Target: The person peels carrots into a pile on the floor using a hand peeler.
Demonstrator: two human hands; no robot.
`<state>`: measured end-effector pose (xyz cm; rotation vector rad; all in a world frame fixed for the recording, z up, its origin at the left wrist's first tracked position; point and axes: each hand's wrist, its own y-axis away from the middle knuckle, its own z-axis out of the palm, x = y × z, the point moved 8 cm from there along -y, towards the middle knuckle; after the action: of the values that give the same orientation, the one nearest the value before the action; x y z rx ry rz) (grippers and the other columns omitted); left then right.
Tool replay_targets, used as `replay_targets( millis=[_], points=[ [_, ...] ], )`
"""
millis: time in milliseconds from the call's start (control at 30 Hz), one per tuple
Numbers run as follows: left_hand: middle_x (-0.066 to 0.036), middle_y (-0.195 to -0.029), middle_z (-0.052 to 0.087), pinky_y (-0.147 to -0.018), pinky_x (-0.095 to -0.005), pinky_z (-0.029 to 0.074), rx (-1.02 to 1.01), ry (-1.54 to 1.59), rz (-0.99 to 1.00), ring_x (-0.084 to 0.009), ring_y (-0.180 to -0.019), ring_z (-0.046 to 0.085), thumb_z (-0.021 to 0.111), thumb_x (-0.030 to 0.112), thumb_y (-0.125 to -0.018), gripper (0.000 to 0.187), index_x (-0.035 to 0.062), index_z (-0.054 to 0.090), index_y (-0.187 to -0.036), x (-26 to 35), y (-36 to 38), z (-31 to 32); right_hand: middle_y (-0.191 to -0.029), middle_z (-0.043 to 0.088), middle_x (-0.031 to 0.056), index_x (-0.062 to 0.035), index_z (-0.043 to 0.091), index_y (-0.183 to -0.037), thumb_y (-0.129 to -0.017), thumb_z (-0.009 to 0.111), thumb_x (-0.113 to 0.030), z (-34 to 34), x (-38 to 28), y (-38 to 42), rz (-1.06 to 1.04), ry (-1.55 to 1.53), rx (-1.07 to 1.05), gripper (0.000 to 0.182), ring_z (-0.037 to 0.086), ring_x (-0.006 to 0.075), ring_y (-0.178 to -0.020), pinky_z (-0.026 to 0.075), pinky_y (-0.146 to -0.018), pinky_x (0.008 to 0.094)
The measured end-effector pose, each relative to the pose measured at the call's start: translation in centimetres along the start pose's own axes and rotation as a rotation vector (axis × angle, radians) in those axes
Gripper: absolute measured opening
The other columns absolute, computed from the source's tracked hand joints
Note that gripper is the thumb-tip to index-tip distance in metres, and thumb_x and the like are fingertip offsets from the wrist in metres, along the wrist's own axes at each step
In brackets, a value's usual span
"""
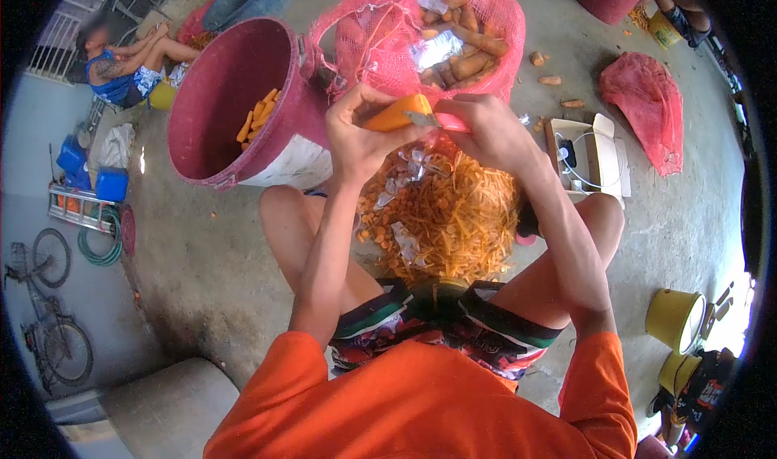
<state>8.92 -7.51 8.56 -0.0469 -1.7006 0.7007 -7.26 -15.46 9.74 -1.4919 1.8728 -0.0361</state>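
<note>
My left hand [354,135] grips a bright orange peeled carrot [400,112] by its left part, the thick end pointing right. In my right hand [488,132] is a small knife [422,119] with a pink handle, its short blade against or just in front of the carrot. Below both hands, between my legs, lies a big heap of carrot peelings [457,216] with cut ends and scraps of foil or paper mixed in. Just beyond my hands stands a pink mesh sack [368,42], open, with unpeeled carrots [471,58] inside.
Left of my hands, a large maroon bucket [235,50] holds several peeled carrots [261,117]. To the right are an open cardboard box [600,155], a red mesh bag [645,103] and loose carrot pieces [550,80]. Another person [121,66] sits at the far left.
</note>
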Motion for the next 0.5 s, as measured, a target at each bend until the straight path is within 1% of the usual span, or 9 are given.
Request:
replay_targets(
  millis=[67, 100, 167, 200, 233, 300, 333, 433, 500],
  points=[
    [-0.004, -0.091, 0.07, -0.077, -0.0269, 0.055, -0.048, -0.129, 0.159, -0.0097, -0.083, 0.067, 0.097, 0.014, -0.066, 0.045, 0.0046, 0.064, -0.095, 0.9, 0.0, -0.1, -0.088, 0.067, 0.025, -0.0012, 0.068, -0.107, -0.088, 0.068, -0.016, 0.7, 2.7, 0.3, 0.175, 0.032, 0.01, 0.023, 0.065, 0.0457, -0.083, 0.052, -0.071, 0.0514],
    [-0.004, -0.091, 0.07, -0.077, -0.0269, 0.055, -0.048, -0.127, 0.157, -0.0097, -0.083, 0.067, 0.097, 0.014, -0.066, 0.045, 0.0046, 0.064, -0.095, 0.7, 0.3, 0.0, -0.088, 0.067, 0.025, -0.0012, 0.068, -0.107, -0.088, 0.068, -0.016, 0.5, 3.5, 0.5, 0.177, 0.033, 0.008, 0.023, 0.065, 0.0457, -0.083, 0.052, -0.071, 0.0514],
    [-0.007, -0.089, 0.073, -0.077, -0.0272, 0.057, -0.066, 0.135, 0.248, -0.0124, -0.084, 0.07, 0.096, 0.011, -0.067, 0.042, 0.0021, 0.067, -0.097, 2.8, 0.2, 0.4, -0.086, 0.067, 0.0254, -0.0005, 0.069, -0.101, -0.091, 0.069, -0.02, -0.2, 5.4, 0.1, 0.38, 0.067, -0.049, 0.022, 0.064, 0.0467, -0.082, 0.052, -0.069, 0.0507],
    [-0.007, -0.09, 0.073, -0.076, -0.0266, 0.057, -0.052, 0.175, 0.189, -0.0115, -0.084, 0.069, 0.096, 0.014, -0.069, 0.043, 0.0019, 0.067, -0.098, 2.1, 0.2, 0.3, -0.089, 0.067, 0.0255, -0.0009, 0.07, -0.096, -0.092, 0.071, -0.024, -0.3, 5.5, 0.3, 0.426, 0.016, -0.09, 0.023, 0.065, 0.0455, -0.084, 0.051, -0.07, 0.0489],
    [-0.007, -0.09, 0.073, -0.076, -0.0266, 0.057, -0.042, 0.172, 0.19, -0.0115, -0.084, 0.069, 0.096, 0.014, -0.069, 0.043, 0.0019, 0.067, -0.098, 1.6, 0.5, 0.0, -0.089, 0.067, 0.0255, -0.0009, 0.07, -0.096, -0.092, 0.071, -0.024, -0.1, 4.9, 0.3, 0.418, 0.017, -0.098, 0.023, 0.065, 0.0455, -0.084, 0.051, -0.07, 0.0489],
    [-0.007, -0.091, 0.073, -0.077, -0.0287, 0.059, 0.01, 0.256, -0.006, -0.013, -0.086, 0.07, 0.095, 0.017, -0.071, 0.043, 0.0007, 0.066, -0.098, -1.2, 0.6, -0.5, -0.09, 0.068, 0.025, -0.0015, 0.069, -0.098, -0.091, 0.072, -0.022, -0.6, 1.5, -0.3, 0.095, -0.207, 0.011, 0.022, 0.066, 0.0437, -0.085, 0.051, -0.071, 0.0472],
    [-0.006, -0.092, 0.073, -0.077, -0.0284, 0.059, 0.029, 0.267, -0.001, -0.0134, -0.085, 0.071, 0.094, 0.018, -0.073, 0.042, -0.0003, 0.066, -0.099, -1.1, 0.5, -0.5, -0.091, 0.068, 0.0238, -0.0008, 0.068, -0.102, -0.089, 0.071, -0.016, -0.6, -0.2, -0.5, 0.076, -0.157, -0.074, 0.02, 0.066, 0.0426, -0.087, 0.051, -0.074, 0.0473],
    [-0.006, -0.091, 0.073, -0.074, -0.0262, 0.057, 0.03, 0.367, -0.078, -0.012, -0.081, 0.07, 0.093, 0.019, -0.075, 0.041, 0.0002, 0.067, -0.1, -1.1, 0.6, 0.0, -0.091, 0.067, 0.023, 0.0006, 0.066, -0.108, -0.087, 0.07, -0.012, 0.4, -1.3, -0.5, -0.055, -0.172, 0.01, 0.025, 0.065, 0.0435, -0.089, 0.051, -0.076, 0.0489],
    [-0.005, -0.09, 0.073, -0.073, -0.0251, 0.056, 0.011, 0.376, -0.07, -0.011, -0.079, 0.069, 0.094, 0.022, -0.074, 0.043, 0.0006, 0.067, -0.1, -0.9, 0.6, 0.3, -0.096, 0.068, 0.0235, 0.0008, 0.065, -0.112, -0.088, 0.07, -0.013, 0.5, -1.4, -0.4, -0.052, -0.124, -0.01, 0.028, 0.064, 0.0436, -0.092, 0.051, -0.078, 0.0507]
  ],
)
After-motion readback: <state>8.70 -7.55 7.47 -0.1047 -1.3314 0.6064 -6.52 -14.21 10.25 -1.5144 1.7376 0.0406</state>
